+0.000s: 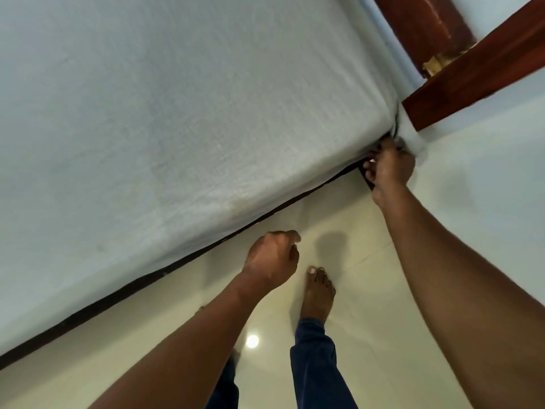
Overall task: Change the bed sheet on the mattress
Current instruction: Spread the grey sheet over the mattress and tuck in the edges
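Observation:
A pale blue-white bed sheet (pixel 177 128) covers the mattress, which fills the upper left of the view. Its lower edge runs diagonally above a dark strip of bed base (pixel 118 293). My right hand (pixel 389 168) is at the mattress corner, fingers curled round a bunch of the sheet (pixel 413 143) where it meets the base. My left hand (pixel 272 258) hovers beside the mattress edge over the floor, fingers loosely curled, holding nothing.
A reddish-brown wooden bed frame (pixel 472 72) stands at the upper right, right by the corner. The glossy cream tiled floor (pixel 442 202) lies below and to the right. My bare foot (pixel 318 293) and blue trouser legs are near the bed's edge.

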A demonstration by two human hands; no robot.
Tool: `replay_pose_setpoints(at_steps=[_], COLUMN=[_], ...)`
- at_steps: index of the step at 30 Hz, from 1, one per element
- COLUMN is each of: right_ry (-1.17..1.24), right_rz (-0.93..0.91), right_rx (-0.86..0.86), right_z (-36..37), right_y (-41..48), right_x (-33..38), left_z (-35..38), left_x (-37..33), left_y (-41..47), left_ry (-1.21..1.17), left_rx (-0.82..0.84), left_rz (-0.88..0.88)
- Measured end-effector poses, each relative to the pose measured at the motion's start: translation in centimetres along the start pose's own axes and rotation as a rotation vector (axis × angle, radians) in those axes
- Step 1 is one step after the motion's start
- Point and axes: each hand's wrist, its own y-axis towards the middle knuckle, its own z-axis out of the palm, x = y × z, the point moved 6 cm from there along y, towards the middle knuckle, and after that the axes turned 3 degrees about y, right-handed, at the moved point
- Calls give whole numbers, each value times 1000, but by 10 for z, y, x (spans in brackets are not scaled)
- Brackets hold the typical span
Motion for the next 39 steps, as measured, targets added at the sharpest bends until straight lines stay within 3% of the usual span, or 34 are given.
replay_pose_setpoints(at_steps=[5, 8, 10, 12, 16, 20, 24, 31, 35, 39], right_ry=[148, 365, 368, 241, 1, -85, -22, -237, -14, 350], right_rz=[51, 98, 72, 119, 183, 311, 336, 199, 340, 530], right_rx=[-49, -82, -115, -42, 223, 513, 352, 145, 66, 102], right_z=[8, 18, 17, 17, 38, 87, 116, 95, 97, 99], right_y=[10, 7, -6, -38, -141, -239, -259, -263, -272, -296], right_x=[4, -4, -13, -37, -111, -163, -174, -179, -184, -200], left_z=[13, 9, 10, 14, -1, -18, -19, -13, -18, -18], left_x=[25, 51, 77, 102, 141, 171, 177, 172, 164, 165], left_y=[-20, -42, -64, -94, -142, -142, -138, -134, -131, -128], left_ry=[-40, -163, -498, -969, -1516, -1743, -1811, -1775, -1990, -1924], left_rx=[-23, -123, -207, -347, -740, -904, -880, -698, -727, -731], left_rz=[-121, -331, -599, -862, -1101, -1045, -1007, -991, -893, -1036])
